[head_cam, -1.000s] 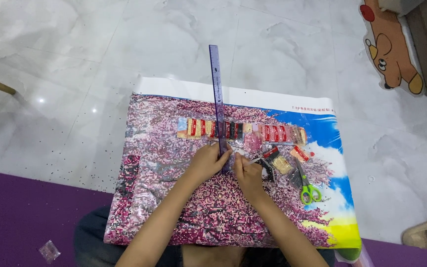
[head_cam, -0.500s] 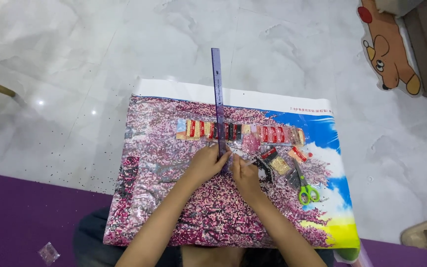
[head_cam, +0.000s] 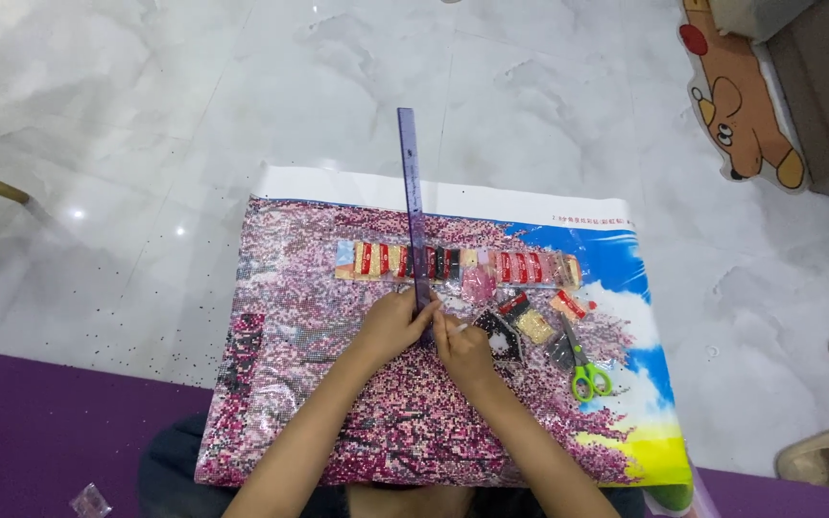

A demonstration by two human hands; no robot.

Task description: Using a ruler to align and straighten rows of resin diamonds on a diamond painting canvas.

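From the head camera, both hands meet near the middle of the diamond-painting canvas (head_cam: pixel 357 422) spread on the marble floor (head_cam: pixel 194 115). The left hand (head_cam: pixel 390 326) presses down on the near end of the purple ruler (head_cam: pixel 413 206), fingers curled together on it. The ruler runs straight away from the person, its far end sticking out past the canvas's far edge onto the floor. The right hand (head_cam: pixel 464 350), just beside the ruler, pinches a thin white pen (head_cam: pixel 453 329), fingers closed on it.

Progress looks well advanced: pink beading covers most of the canvas, while the blue-and-white right side and the yellow near-right corner look smooth, likely unfilled.

A row of bead packets (head_cam: pixel 458 264) crosses the middle, with loose packets and green-handled scissors (head_cam: pixel 582 369) crowding the right hand's side. The left half of the canvas lies open.
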